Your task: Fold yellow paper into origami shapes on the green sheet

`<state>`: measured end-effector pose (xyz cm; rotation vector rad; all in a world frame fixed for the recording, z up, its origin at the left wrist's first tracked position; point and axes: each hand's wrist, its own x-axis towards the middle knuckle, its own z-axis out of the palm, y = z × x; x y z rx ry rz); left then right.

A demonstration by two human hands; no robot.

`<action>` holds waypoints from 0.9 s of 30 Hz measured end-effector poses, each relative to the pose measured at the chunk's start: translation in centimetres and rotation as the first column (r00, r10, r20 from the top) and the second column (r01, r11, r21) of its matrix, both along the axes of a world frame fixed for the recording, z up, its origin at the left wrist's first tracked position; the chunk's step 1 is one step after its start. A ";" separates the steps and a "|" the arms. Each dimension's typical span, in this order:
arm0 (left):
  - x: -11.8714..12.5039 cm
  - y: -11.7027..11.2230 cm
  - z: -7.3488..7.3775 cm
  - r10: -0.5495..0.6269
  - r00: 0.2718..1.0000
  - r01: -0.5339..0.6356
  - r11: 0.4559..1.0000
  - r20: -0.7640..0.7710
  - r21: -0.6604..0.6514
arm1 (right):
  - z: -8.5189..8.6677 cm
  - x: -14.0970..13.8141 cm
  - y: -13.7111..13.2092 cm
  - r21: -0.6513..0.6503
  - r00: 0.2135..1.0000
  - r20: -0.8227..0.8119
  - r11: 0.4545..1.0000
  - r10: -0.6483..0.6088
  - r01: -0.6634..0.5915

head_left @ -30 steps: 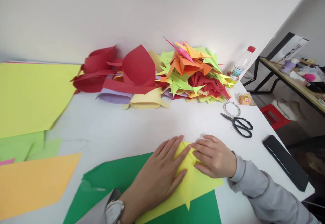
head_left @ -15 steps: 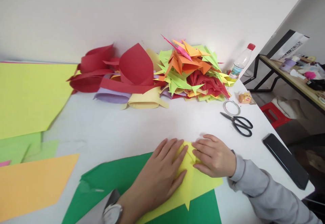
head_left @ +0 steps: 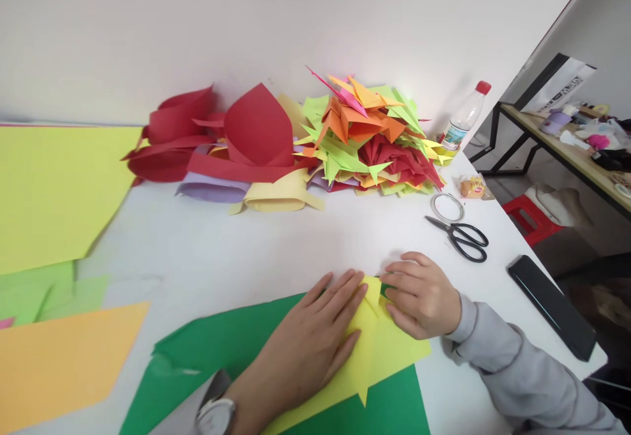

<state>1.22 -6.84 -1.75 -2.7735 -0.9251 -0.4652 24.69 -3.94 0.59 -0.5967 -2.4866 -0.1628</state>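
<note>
A folded sheet of yellow paper lies on green paper near the front of the table. My left hand, with a watch at its wrist, rests flat on the yellow paper, fingers stretched out and pressing its left part. Its fingertips reach the small folded flap at the top. Just right of that flap is my right hand, fingers loosely bent and apart, with nothing visible held in them. Whether its lower fingers touch the paper is unclear.
Behind are a pile of folded coloured paper shapes and red paper hats. To the right lie scissors, a tape roll, a bottle and a black case. Yellow sheets and orange paper cover the left.
My right hand has shifted a little up and right, off the flap, exposing green paper between. My left hand stays flat on the yellow paper. The view has shifted slightly.
</note>
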 end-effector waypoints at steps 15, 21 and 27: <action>0.4 0.0 0.4 0.006 1.000 -0.007 0.995 -0.010 -0.104 | 0.1 0.5 0.5 -0.081 0.971 0.237 0.997 0.040 -0.021; 1.4 -0.4 -0.4 0.052 0.999 -0.051 0.998 0.005 -0.040 | 0.0 0.3 0.4 -0.054 0.963 0.266 0.998 0.045 -0.031; 1.4 -0.5 -1.0 0.026 1.000 -0.026 0.999 -0.001 0.023 | -0.2 0.4 0.4 -0.059 0.968 0.248 0.998 0.045 -0.031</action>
